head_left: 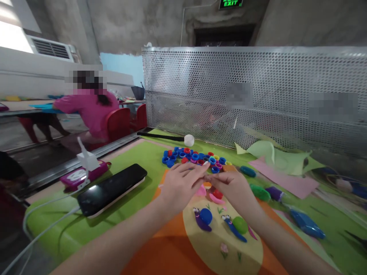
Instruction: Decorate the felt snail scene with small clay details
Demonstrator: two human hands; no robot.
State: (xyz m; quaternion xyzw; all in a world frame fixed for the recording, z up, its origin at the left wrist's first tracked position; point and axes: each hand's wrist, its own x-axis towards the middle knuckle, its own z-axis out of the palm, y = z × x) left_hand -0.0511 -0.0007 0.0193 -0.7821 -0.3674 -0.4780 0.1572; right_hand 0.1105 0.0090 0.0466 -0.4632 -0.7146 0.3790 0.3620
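Note:
My left hand (181,184) and my right hand (233,188) meet over the far part of an orange sheet (151,248). Their fingertips are pinched together; whatever lies between them is too small or hidden to make out. Below them, a red cap (217,194) rests by a pink clay piece (215,199), partly covered by the right hand. Nearer me, on a pale yellow oval (206,250), lie a purple clay snail (203,223) with a blue cap shell and a blue clay snail (235,231) with a green shell. Small flower and grass shapes surround them.
Several bottle caps (195,156) are heaped beyond my hands. A phone (113,189) and white charger (87,161) with cables sit left. Clay packets (306,223) and pink paper (283,177) lie right. A perforated metal divider (275,72) stands behind; a person in pink (88,110) sits far left.

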